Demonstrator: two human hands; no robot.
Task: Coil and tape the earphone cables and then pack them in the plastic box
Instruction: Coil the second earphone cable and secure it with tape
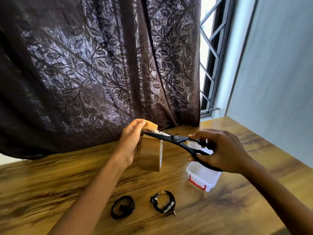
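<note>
My left hand (130,141) is raised above the wooden table and pinches the pulled-out end of brown tape (151,126), with the tape roll (150,154) hanging below against my palm. My right hand (220,150) grips black scissors (176,139), whose blades sit across the tape strip just under my left fingers. Two coiled black earphone cables lie on the table in front of me: the left coil (122,206) and the right coil (163,201), which has a bit of brown tape on it. A clear plastic box (203,177) with a red latch stands open at right, partly behind my right hand.
A dark leaf-patterned curtain (101,65) hangs down to the table's far edge (84,150). A barred window (211,56) and a pale wall (279,73) border the table on the right.
</note>
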